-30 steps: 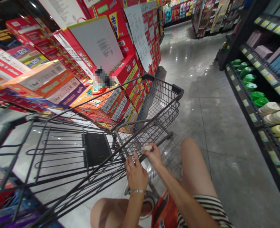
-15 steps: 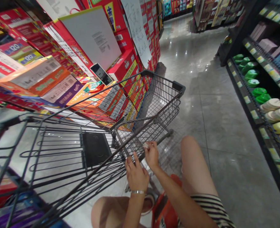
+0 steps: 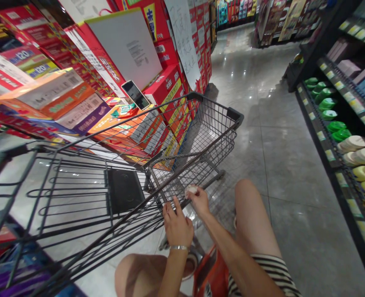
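Note:
A dark wire shopping cart stands in front of me. My left hand lies against its near side, palm down, with the fingers stretched over the wires; a silvery band circles the wrist. Just right of it, my right hand pinches a small crumpled white wad, which looks like a tissue or cloth, close to the cart's near wires. The fingers hide part of the wad. A black panel sits on the wires of the cart's rear section.
Stacked cartons line the left, with a phone leaning on them. A shelf with green-lidded containers runs along the right. Between my legs is an orange-red object. Tiled floor stretches ahead.
My right hand has shifted slightly down and to the right, and more of the white wad shows. The left hand stays nearly where it was. The view has tilted a little.

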### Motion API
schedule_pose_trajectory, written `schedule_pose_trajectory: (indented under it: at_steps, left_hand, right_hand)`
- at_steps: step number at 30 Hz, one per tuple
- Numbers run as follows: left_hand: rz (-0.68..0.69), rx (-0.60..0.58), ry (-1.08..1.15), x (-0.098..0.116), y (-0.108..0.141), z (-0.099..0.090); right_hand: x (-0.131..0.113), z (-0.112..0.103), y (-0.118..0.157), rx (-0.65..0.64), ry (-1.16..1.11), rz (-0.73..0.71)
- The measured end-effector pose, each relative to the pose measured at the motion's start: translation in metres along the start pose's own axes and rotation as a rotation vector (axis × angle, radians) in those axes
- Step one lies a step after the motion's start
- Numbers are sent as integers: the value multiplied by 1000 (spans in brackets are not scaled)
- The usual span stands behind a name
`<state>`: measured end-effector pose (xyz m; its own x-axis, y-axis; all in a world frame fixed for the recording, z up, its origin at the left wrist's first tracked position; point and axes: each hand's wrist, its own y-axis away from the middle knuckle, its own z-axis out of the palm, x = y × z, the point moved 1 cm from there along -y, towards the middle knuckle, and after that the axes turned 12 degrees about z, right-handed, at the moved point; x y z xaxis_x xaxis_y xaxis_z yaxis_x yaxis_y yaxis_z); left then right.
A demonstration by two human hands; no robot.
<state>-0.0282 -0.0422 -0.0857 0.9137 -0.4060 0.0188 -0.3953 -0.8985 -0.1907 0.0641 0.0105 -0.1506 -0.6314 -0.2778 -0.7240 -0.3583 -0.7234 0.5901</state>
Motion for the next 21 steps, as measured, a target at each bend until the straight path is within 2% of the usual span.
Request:
schedule_pose_trajectory:
  at_steps: [5, 9, 15, 21]
  left_hand:
    - [4, 8, -6, 2, -1, -3]
    - [14, 24, -21, 3, -1, -5]
    - [9, 0, 11, 2, 0, -5]
    - [17, 32, 0, 2, 2, -3]
  right_hand:
    - [-15, 13, 26, -105, -194, 96]
    - [-17, 15, 33, -147, -317, 141]
    - [-8, 10, 18, -61, -126, 39]
    - [7, 6, -4, 27, -173, 52]
